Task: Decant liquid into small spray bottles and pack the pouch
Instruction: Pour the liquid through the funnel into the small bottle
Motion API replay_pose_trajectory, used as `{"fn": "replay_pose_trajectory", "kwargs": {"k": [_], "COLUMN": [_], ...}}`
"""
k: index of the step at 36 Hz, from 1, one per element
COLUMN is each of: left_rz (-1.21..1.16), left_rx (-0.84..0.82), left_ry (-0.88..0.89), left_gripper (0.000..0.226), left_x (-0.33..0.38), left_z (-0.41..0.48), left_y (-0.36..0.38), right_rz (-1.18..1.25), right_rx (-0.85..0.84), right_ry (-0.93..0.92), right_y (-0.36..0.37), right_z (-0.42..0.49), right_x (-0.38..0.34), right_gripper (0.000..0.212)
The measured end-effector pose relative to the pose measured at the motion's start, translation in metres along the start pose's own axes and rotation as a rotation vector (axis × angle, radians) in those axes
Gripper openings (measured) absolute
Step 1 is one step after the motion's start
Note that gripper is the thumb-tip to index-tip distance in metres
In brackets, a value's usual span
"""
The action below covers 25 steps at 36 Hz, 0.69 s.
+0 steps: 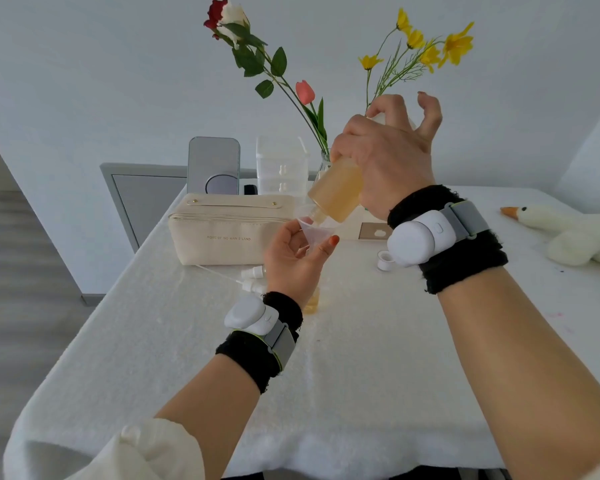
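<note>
Over the white table (361, 375) (grey wall (84, 81) behind), right fingers (383, 105) grip the bottle (338, 192), left fingers (328, 245) pinch a funnel (314, 232).

White walls (84, 81), grey floor (14, 258), table (187, 358) w/ white cloth, soft daylight.

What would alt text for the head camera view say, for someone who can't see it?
The right hand tips a bottle of amber liquid, neck down, into a clear funnel that the left hand holds over a small bottle on a white table. A cream pouch sits behind.
</note>
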<state>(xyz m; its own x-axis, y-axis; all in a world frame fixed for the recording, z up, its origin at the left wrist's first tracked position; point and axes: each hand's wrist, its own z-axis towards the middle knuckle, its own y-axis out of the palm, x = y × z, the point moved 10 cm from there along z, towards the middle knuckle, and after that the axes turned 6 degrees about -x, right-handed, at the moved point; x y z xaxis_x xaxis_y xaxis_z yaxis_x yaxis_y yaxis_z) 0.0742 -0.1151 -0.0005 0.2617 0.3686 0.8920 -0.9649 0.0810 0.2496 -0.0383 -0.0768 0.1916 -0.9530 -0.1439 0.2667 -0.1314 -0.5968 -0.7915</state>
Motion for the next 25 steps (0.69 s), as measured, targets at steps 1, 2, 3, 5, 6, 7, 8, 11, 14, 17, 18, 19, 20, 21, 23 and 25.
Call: {"fn": "replay_pose_trajectory", "kwargs": {"k": [1, 2, 3, 5, 6, 7, 8, 11, 14, 17, 18, 19, 20, 21, 23, 25], "left_rz": [-0.002, -0.004, -0.005, -0.004, -0.003, -0.003, -0.003, -0.005, 0.000, -0.002, -0.004, -0.006, -0.007, -0.008, -0.008, -0.013], "left_rx": [0.003, 0.006, 0.008, 0.007, 0.007, 0.008, 0.007, 0.006, 0.006, 0.006, 0.005, 0.005, 0.005, 0.005, 0.006, 0.008], "left_ry": [-0.001, -0.003, -0.005, -0.008, -0.010, -0.011, -0.011, -0.013, -0.013, -0.013, -0.014, -0.015, -0.017, -0.017, -0.017, -0.018], "left_gripper": [0.038, 0.040, 0.040, 0.042, 0.042, 0.041, 0.041, 0.042, 0.041, 0.040, 0.039, 0.039, 0.039, 0.039, 0.039, 0.040], "left_x": [-0.0001, -0.0002, -0.0004, -0.0003, -0.0003, -0.0005, -0.0008, -0.0008, -0.0011, -0.0011, -0.0012, -0.0011, -0.0010, -0.0007, 0.0000, 0.0007], "left_z": [0.0000, -0.0003, -0.0004, -0.0005, -0.0004, -0.0002, -0.0001, 0.0003, 0.0002, 0.0000, 0.0000, 0.0000, -0.0003, -0.0002, -0.0004, -0.0005], "left_y": [-0.0004, -0.0011, -0.0013, -0.0012, -0.0009, -0.0009, -0.0007, -0.0007, -0.0007, -0.0004, -0.0004, -0.0003, -0.0004, -0.0005, -0.0006, -0.0007], "right_rz": [-0.001, 0.000, 0.001, 0.006, 0.007, 0.006, 0.006, 0.011, 0.013, 0.019, 0.017, 0.015, 0.013, 0.012, 0.012, 0.009], "right_rx": [0.000, 0.000, 0.001, 0.004, 0.004, 0.004, 0.005, 0.008, 0.009, 0.006, 0.004, 0.003, 0.000, -0.002, -0.004, -0.007], "right_ry": [0.000, 0.001, 0.002, 0.005, 0.007, 0.007, 0.007, 0.004, -0.001, 0.000, -0.001, -0.002, -0.004, -0.006, -0.007, -0.010], "right_y": [0.0001, 0.0001, 0.0001, 0.0000, -0.0001, 0.0000, 0.0000, -0.0003, -0.0007, -0.0012, -0.0016, -0.0020, -0.0020, -0.0023, -0.0025, -0.0025], "right_z": [0.0003, 0.0004, 0.0005, 0.0007, 0.0006, 0.0007, 0.0007, 0.0005, 0.0003, 0.0002, 0.0002, 0.0001, 0.0000, -0.0001, -0.0001, -0.0002], "right_x": [-0.0004, -0.0006, -0.0005, 0.0000, 0.0003, 0.0001, 0.0002, 0.0005, 0.0005, 0.0005, 0.0003, 0.0002, -0.0001, -0.0006, -0.0019, -0.0033], "right_gripper": [0.057, 0.057, 0.057, 0.057, 0.058, 0.057, 0.057, 0.054, 0.053, 0.053, 0.053, 0.053, 0.054, 0.055, 0.058, 0.059]}}
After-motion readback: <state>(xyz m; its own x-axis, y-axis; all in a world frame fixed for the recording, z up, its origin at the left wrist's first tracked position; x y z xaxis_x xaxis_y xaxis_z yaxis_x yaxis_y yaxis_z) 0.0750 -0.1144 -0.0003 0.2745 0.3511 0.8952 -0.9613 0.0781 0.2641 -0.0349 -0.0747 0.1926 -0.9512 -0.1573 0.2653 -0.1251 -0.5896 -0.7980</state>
